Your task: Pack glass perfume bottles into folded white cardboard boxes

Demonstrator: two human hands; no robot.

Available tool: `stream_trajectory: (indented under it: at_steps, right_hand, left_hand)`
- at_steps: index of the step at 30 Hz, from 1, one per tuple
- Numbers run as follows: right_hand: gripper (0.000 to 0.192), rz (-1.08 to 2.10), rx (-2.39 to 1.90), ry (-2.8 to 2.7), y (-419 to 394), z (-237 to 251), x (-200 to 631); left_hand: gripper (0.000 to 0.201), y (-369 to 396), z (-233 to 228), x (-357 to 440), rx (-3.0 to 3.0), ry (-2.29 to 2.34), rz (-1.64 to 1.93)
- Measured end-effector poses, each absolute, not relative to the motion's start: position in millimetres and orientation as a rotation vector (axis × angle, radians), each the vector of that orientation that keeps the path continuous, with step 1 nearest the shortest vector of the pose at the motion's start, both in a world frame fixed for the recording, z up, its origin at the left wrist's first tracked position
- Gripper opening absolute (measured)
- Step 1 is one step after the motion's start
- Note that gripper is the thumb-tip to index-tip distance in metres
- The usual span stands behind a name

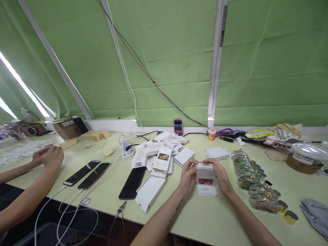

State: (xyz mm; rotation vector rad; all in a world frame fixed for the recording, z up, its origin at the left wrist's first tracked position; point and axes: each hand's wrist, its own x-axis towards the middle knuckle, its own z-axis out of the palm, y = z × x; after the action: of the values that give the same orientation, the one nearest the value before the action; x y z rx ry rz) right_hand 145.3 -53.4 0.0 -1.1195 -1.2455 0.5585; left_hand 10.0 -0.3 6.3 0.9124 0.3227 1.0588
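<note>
Wall behind table: wide sheets of green cloth-like covering [176, 51], creased, filling upper view. Pale upright post [214, 61] right of centre; slanting pale bar [55, 58] towards left. Bright streaks of light [23, 83] at far left, between green sheets. Red and blue wires [153, 82] running diagonally across wall; white cord [123, 65] hanging near them. White ledge [110, 124] along wall's foot. Long pale yellow-green table [194, 218] across view; space under its front edge dark.

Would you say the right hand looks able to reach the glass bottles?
Probably yes: only tabletop shows between the right hand and the glass bottles, though it would likely have to release the white box.
</note>
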Motion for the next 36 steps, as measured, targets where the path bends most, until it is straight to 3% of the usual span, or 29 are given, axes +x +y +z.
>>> stream_trajectory:
  at_steps: [36]
  right_hand:
    - [0.027,0.466,-1.132,-1.347,-51.6,-1.9,144.6]
  left_hand:
    - [0.013,0.9,2.3,11.1,0.929,0.303,1.053]
